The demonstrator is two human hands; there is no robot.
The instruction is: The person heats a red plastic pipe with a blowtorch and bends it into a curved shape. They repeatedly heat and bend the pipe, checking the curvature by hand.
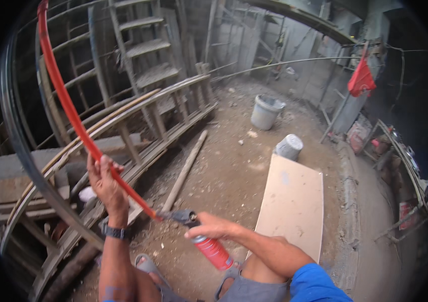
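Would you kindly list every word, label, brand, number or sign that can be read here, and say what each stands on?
No text is clear enough here to quote.
Red can below the right hand: pale markings, too small and blurred to read.
Red pipe in the left hand: no readable print.
Red-and-white sack at right: any marks are too blurred to read.

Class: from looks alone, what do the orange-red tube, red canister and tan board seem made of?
Orange-red tube: probably plastic; smooth, evenly coloured, soft sheen.
Red canister: likely painted metal; cylindrical, slightly glossy, silvery rim.
Tan board: perhaps plywood; flat, matt, marked, but no clear grain settles it.
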